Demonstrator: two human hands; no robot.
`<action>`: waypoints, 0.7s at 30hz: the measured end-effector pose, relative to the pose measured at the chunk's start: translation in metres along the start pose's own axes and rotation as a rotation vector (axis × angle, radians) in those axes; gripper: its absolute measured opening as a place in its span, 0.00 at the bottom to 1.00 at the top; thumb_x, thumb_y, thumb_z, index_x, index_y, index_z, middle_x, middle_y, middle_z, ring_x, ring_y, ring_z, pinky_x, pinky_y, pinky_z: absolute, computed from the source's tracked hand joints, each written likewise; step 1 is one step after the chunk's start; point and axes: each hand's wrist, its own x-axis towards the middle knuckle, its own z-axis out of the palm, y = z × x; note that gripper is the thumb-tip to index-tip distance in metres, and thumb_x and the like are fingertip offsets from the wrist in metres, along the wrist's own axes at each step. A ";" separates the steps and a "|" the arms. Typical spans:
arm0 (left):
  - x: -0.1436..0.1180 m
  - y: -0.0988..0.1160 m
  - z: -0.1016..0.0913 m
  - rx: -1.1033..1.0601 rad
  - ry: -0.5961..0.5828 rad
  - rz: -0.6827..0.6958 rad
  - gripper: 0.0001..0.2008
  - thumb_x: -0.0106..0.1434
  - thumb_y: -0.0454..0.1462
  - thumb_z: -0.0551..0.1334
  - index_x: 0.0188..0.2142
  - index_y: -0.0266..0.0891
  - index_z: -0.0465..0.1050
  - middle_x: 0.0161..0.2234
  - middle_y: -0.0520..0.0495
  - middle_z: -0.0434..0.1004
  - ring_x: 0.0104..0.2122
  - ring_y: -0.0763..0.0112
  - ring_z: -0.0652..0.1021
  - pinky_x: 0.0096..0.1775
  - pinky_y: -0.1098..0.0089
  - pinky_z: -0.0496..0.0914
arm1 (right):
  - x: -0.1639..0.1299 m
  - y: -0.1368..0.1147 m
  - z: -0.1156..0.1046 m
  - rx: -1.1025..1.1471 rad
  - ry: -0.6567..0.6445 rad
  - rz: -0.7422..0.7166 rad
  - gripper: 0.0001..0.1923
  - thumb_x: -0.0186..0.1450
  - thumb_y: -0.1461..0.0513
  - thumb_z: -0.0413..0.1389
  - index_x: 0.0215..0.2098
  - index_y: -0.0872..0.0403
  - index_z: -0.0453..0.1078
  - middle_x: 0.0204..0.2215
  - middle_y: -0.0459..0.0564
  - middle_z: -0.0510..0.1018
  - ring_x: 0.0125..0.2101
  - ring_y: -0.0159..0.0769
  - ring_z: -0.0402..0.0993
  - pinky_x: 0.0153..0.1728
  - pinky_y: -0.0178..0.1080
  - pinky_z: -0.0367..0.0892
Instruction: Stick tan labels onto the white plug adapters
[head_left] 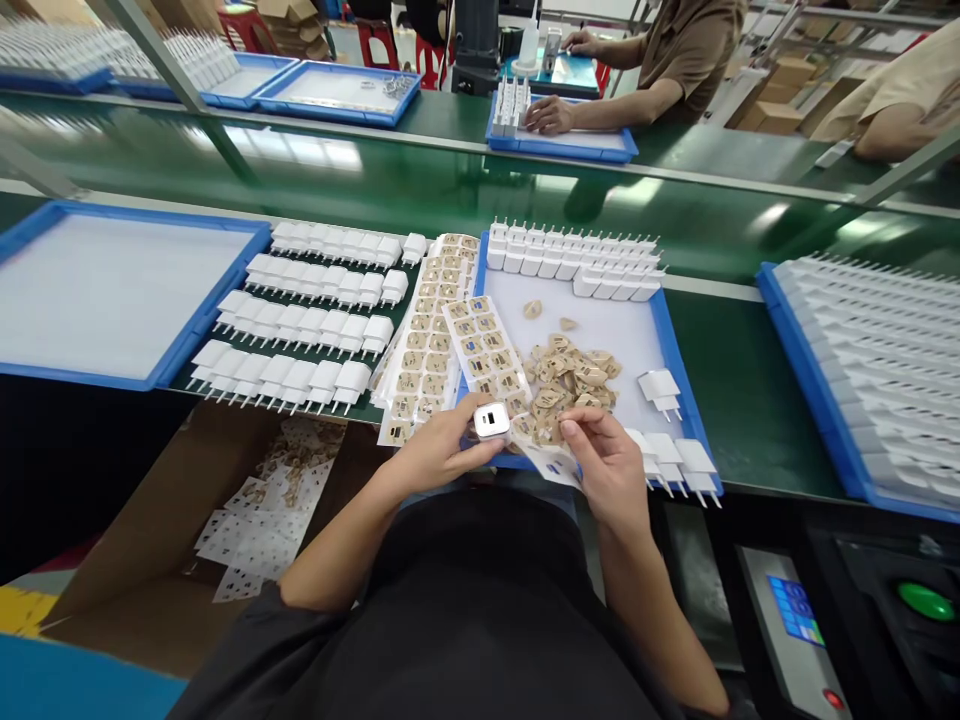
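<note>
Left hand [442, 450] pinches the charger [492, 421] w/ ports up, right hand [604, 460] grips a sticker sheet [551, 462]; imo hold charger steady & line sticker up square b4 pressing.

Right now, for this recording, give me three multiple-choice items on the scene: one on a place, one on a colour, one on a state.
1. Where does the pile of tan peeled label backings lie?
A. In the blue tray in front of the person
B. In the cardboard box
C. On the bare green belt

2. What colour is the round button at lower right?
A. Red
B. Green
C. Yellow

3. What does the left hand hold?
A. Nothing
B. A white charger plug
C. A cardboard box

Answers: 1 A, the pile sits on the white floor of the blue tray. 2 B, the button is plainly green. 3 B, its fingers close on the white charger plug, while the right hand pinches a label sheet.
</note>
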 end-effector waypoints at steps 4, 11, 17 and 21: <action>-0.002 0.007 0.001 -0.025 0.141 0.038 0.21 0.64 0.42 0.65 0.55 0.40 0.69 0.49 0.42 0.82 0.49 0.57 0.81 0.50 0.64 0.73 | 0.002 -0.012 -0.005 0.048 -0.089 -0.015 0.05 0.67 0.57 0.63 0.40 0.49 0.76 0.34 0.46 0.79 0.36 0.35 0.76 0.40 0.38 0.73; -0.003 0.002 -0.002 -0.323 0.250 0.091 0.16 0.69 0.45 0.61 0.52 0.39 0.70 0.50 0.41 0.81 0.45 0.62 0.82 0.46 0.65 0.76 | 0.002 -0.009 0.008 0.146 -0.271 0.051 0.08 0.66 0.55 0.64 0.37 0.50 0.74 0.32 0.46 0.77 0.33 0.35 0.76 0.35 0.38 0.73; -0.009 0.012 -0.002 -0.029 0.341 0.142 0.19 0.63 0.41 0.69 0.52 0.41 0.74 0.49 0.43 0.83 0.48 0.60 0.81 0.52 0.64 0.74 | -0.001 -0.018 0.016 0.235 -0.195 0.035 0.07 0.65 0.55 0.64 0.37 0.48 0.74 0.31 0.45 0.77 0.32 0.34 0.74 0.34 0.37 0.73; -0.010 0.016 0.002 0.049 0.338 0.235 0.20 0.64 0.43 0.68 0.55 0.42 0.74 0.51 0.43 0.82 0.50 0.59 0.82 0.53 0.63 0.75 | 0.003 -0.040 0.023 0.185 -0.165 -0.038 0.05 0.66 0.57 0.64 0.36 0.48 0.75 0.33 0.46 0.79 0.35 0.36 0.76 0.39 0.39 0.74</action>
